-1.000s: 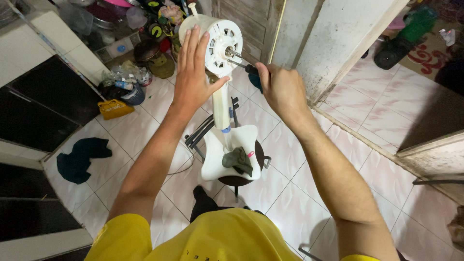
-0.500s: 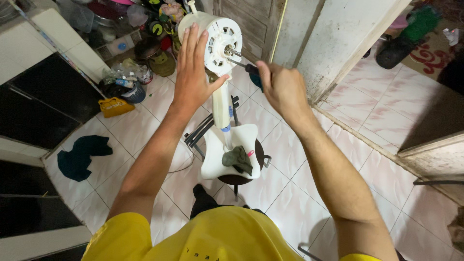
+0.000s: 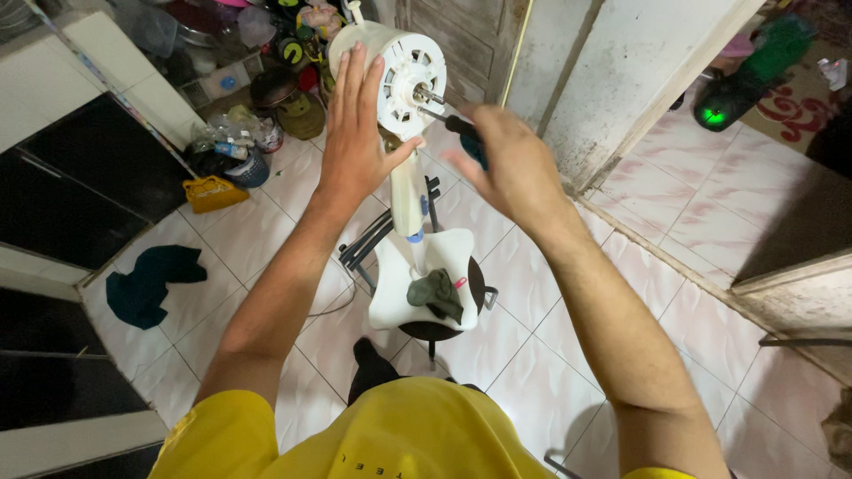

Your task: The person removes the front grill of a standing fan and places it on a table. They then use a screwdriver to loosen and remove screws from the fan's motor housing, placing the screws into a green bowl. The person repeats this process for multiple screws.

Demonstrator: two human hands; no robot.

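the pale tiled floor (image 3: pixel 266 204) is the biggest thing here, with a dark green cloth (image 3: pixel 151 282) lying on it off to the left. a small round dark stool (image 3: pixel 435 324) stands on the tiles, and on it sits the white plastic fan base (image 3: pixel 404 284) with a crumpled grey-green rag (image 3: pixel 435 293) on top. a thin white pole (image 3: pixel 406 200) goes up from the base to the round white fan motor housing (image 3: pixel 404 66), which has slots in its face and a short metal shaft (image 3: pixel 426 93) sticking out of the middle.

the left hand (image 3: pixel 355 133) is open wide and flat, pressed against the left side of the housing to hold it steady. the right hand (image 3: pixel 510 168) is blurry; it is closed loosely around the dark handle of a slim screwdriver (image 3: pixel 448 120), and the thin metal tip points at the front of the housing, just beside the shaft.

to do this well, i think the flat hand should push back as hard as the tool pushes in, because the fan stands tall on a small stool and could tip. the tip should sit straight in its spot before any turning, so it does not slip and scratch the plastic. slow, small turns seem safest.
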